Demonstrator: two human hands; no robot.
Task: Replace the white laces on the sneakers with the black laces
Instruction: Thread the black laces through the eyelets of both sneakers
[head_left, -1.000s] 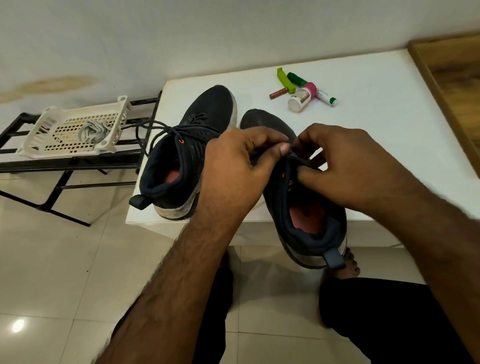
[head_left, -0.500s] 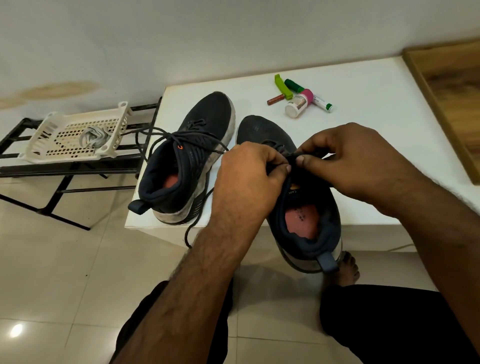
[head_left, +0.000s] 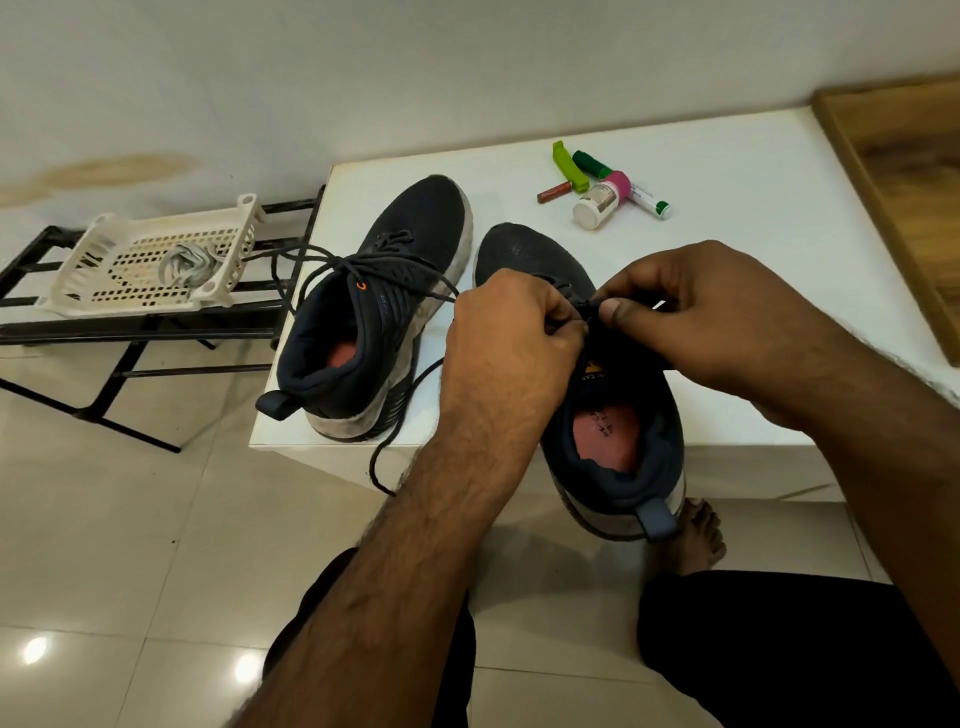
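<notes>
Both hands meet over the right sneaker (head_left: 597, 415) at the counter's (head_left: 727, 171) 6 o'clock edge. The left hand (head_left: 511, 338) and right hand (head_left: 691, 306) each pinch the black lace (head_left: 584, 307) tight. White laces (head_left: 187, 262) lie in the basket (head_left: 104, 249) at 9 o'clock.

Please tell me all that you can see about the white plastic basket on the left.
The white plastic basket is a shallow rectangular tray with walls and floor pierced by small holes and round posts at its corners. It looks slightly yellowed. It rests tilted on a black metal rack, left of the white table and near the wall. Inside lies a loose bundle of white laces. Neither hand touches it.
</notes>
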